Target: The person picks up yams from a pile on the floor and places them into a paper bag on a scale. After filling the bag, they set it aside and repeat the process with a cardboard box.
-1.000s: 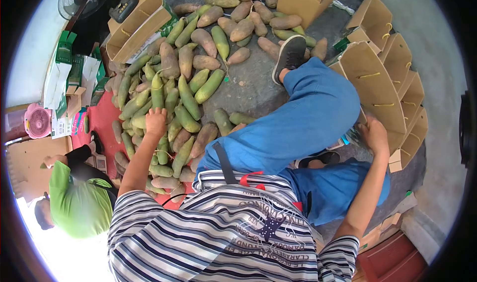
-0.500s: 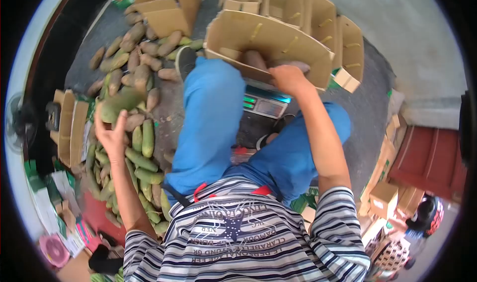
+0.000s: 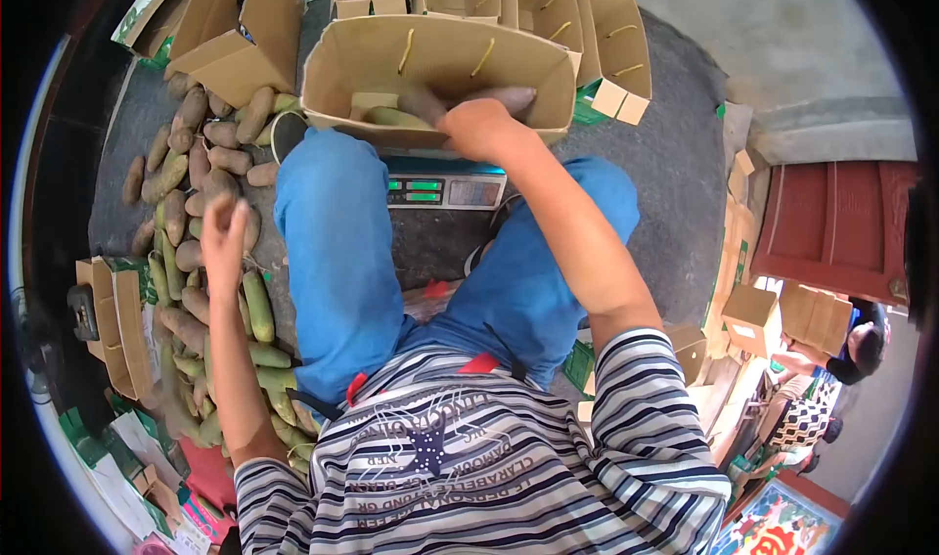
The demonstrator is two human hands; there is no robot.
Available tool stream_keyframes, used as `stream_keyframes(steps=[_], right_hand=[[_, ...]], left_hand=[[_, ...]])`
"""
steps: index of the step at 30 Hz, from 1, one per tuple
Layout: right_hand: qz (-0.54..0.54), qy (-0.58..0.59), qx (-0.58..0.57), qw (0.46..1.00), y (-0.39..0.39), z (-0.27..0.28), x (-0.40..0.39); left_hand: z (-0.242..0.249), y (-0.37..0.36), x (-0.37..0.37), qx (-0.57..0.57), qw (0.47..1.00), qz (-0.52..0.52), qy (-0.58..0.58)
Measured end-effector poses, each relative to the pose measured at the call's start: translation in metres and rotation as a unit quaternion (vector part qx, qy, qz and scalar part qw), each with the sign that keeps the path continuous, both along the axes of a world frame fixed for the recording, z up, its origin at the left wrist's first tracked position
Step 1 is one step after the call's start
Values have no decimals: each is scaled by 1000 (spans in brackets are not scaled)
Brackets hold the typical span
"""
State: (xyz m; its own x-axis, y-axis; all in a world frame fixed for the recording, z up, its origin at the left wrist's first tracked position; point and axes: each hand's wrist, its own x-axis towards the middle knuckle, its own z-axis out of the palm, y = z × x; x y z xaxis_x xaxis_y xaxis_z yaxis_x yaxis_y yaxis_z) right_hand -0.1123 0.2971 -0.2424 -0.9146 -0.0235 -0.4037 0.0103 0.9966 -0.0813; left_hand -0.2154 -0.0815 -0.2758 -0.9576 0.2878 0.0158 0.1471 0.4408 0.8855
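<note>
One open box [image 3: 440, 46] stands in front of the person, its inside holding three vegetables that can be made out: one smooth green vegetable [image 3: 391, 117] and two purplish-brown vegetables [image 3: 507, 96], all long and rounded. Its walls are plain tan cardboard, and two yellow cord handles [image 3: 407, 51] hang on the far inner wall. The right hand [image 3: 479, 130] is curled at the near rim with its fingers hidden, so whether it grips the cardboard or a vegetable cannot be told. One scale [image 3: 474, 191] shows its flat panel just below that rim, with two rows of lit green figures. The left hand [image 3: 227, 237], slightly blurred, is raised with thumb and fingers apart and nothing visible between them, above the loose pile [image 3: 258, 306]. That pile is too overlapped to count; it mixes glossy green pieces with dull, earthy brown ones, mostly tapered at the ends. Four narrower boxes [image 3: 615, 39] stand in a row behind the first, also open cardboard with yellow cords, and one wide-flapped carton [image 3: 269, 22] stands at the upper left. The dark floor covering [image 3: 675, 164] looks matt and slightly creased.
</note>
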Motion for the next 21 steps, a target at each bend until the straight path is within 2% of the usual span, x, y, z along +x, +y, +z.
stream_keyframes(steps=[2, 4, 6, 9, 10, 12, 14, 17, 20, 21], right_hand=[[5, 1, 0, 1000, 1, -1, -1], [15, -2, 7, 1000, 1, -3, -1], [-15, -6, 4, 1000, 2, -3, -2], [2, 0, 9, 1000, 5, 3, -1], [31, 44, -34, 998, 7, 2, 4], [24, 19, -7, 1000, 1, 8, 2], [52, 47, -23, 997, -1, 11, 2], [37, 36, -27, 998, -3, 11, -2], [32, 49, -31, 998, -7, 19, 3], [35, 60, -38, 997, -9, 19, 2]], left_hand=[[-63, -68, 15, -80, 996, 8, -43], [-137, -148, 44, -211, 977, 17, 35], [-153, -191, 91, -435, 898, 54, 22], [-183, -244, 153, -536, 821, 59, -190], [-181, -246, 168, -550, 787, 50, -275], [-161, -229, 194, -559, 809, 72, -168], [-152, -215, 201, -566, 801, 122, -153], [-158, -218, 200, -564, 777, 270, -70], [-170, -244, 192, -444, 744, 397, -303], [-191, -266, 197, -362, 763, 416, -337]])
